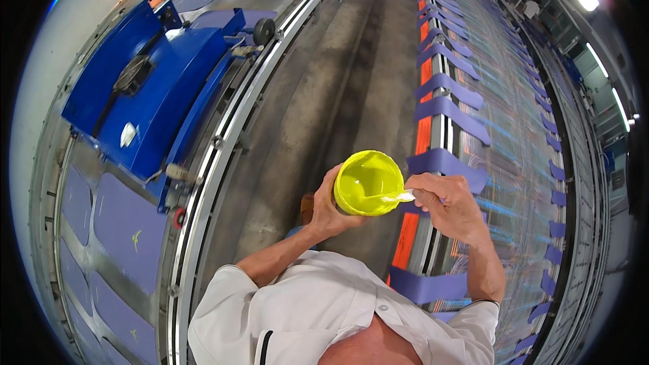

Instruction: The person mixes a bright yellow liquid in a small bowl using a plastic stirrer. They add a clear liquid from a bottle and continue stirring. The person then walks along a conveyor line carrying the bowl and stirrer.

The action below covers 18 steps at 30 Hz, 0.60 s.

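Observation:
My left hand [327, 207] is wrapped around the side of a round tub [394, 170] of bright yellow ink, held tilted in front of my chest. The ink [365, 179] looks smooth and wet, and the tub's inner wall is coated with it. In my right hand [447, 204], the fingers pinch a white stirring stick [405, 196] at the tub's right rim. Yellow ink covers the part of the stick that reaches into the tub; my fingers hide its other end.
On the left runs a long metal-railed table [223, 155] with purple fabric pieces [128, 230] laid on it. A blue wheeled carriage [152, 101] sits on it. To the right, purple strips [449, 118] hang over an orange-edged rack [407, 236]. A concrete aisle [297, 94] lies between.

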Each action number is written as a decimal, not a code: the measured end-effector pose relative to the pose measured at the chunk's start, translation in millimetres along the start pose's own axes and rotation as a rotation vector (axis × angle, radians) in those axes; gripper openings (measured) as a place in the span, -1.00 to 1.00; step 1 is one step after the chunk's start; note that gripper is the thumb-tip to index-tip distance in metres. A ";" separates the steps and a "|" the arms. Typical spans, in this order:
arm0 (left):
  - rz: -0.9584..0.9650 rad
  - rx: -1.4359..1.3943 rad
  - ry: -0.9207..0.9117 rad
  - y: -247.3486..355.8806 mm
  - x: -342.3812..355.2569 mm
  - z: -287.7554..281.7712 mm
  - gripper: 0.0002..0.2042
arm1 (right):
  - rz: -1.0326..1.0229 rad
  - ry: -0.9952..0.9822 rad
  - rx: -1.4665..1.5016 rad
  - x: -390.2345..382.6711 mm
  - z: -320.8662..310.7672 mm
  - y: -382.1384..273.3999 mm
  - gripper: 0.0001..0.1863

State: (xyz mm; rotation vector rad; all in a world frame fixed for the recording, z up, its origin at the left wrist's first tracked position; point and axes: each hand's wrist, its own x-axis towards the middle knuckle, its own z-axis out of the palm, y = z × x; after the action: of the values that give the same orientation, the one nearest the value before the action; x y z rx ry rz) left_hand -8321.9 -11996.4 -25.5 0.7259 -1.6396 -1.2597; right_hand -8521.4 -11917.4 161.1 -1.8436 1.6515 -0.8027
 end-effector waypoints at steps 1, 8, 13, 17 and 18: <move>-0.006 -0.016 -0.018 -9.9 16.6 3.6 -0.01 | -0.056 0.090 -0.045 15.4 1.7 11.5 -0.75; 0.047 -0.106 -0.076 -36.7 146.6 7.2 -0.01 | -0.057 0.227 -0.519 124.0 -37.9 40.7 -0.84; 0.147 -0.141 -0.081 -73.1 230.0 4.2 -0.02 | 0.202 0.045 -0.214 189.1 -79.2 58.6 -0.83; 0.086 -0.134 -0.107 -96.4 280.1 8.4 -0.02 | 0.205 0.107 -0.029 246.6 -75.4 95.4 -0.82; 0.076 -0.130 -0.105 -100.0 292.0 11.6 -0.02 | 0.114 0.176 -0.102 261.2 -76.3 106.5 -0.82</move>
State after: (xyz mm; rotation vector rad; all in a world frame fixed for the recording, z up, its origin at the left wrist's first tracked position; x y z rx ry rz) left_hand -8459.2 -12273.0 -31.3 0.5217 -1.6360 -1.3551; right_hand -8629.8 -12188.7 156.5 -1.7695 1.9219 -0.8670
